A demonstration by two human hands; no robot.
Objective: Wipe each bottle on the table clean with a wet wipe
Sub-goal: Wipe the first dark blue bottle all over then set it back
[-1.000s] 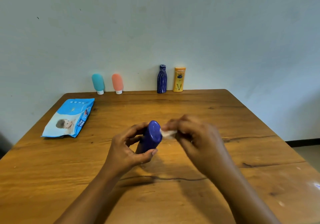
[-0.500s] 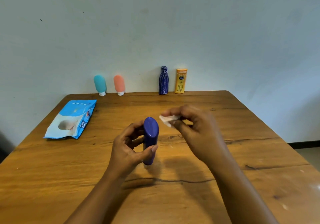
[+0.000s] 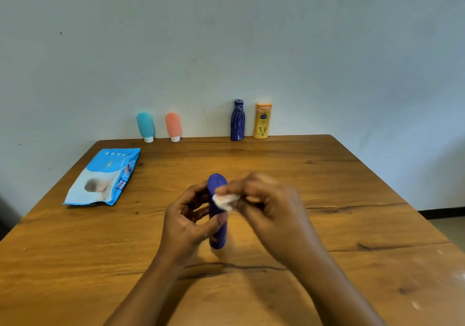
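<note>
Toward the table (image 3: 327,199) centre, nearer the front edge: left hand (image 3: 187,222) curls fingers and thumb round upright purple bottle (image 3: 218,235) | right hand (image 3: 269,207) pinches white wet wipe (image 3: 225,201) against its upper side | far edge: teal bottle (image 3: 145,125), coral bottle (image 3: 173,125), dark blue bottle (image 3: 237,121), yellow bottle (image 3: 262,121) | left edge: wipes pack (image 3: 103,177)

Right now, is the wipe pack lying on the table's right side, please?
No, the wipe pack lies on the table's left side.

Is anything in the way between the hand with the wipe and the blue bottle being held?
No, nothing visible. The right hand pinches the wet wipe right against the blue bottle, which the left hand holds upright.
</note>
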